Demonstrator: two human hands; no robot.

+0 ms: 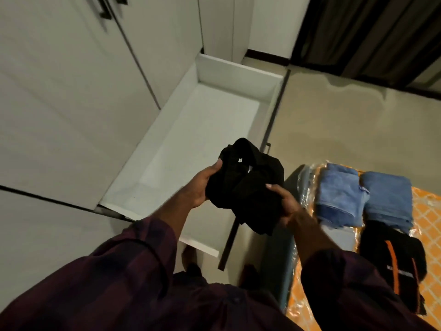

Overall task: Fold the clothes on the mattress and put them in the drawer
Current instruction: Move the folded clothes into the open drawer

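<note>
Clothes are what we are moving, and right now we hold one black garment (245,185) bundled between both hands, above the near end of the open drawer (238,75). Our left hand (202,185) cups its left side with the thumb over the top, and our right hand (284,206) grips its lower right edge, fingers (274,188) curled into the cloth. We judge the two-handed hold is there to keep the loose folds from dropping open on the way down; one corner already hangs below the right hand.

We see only bare white floor inside the drawer, pulled out from the white wardrobe (71,103) on the left, so any spot would do, and the near end is likely easiest to reach.

On the right, the mattress (427,211), orange-patterned and in clear wrap, carries what remains: two folded blue pieces (338,194) side by side, and nearer to us a black garment with orange stripes (393,261). They sit at the mattress edge nearest the drawer, probably for a short carry.
</note>
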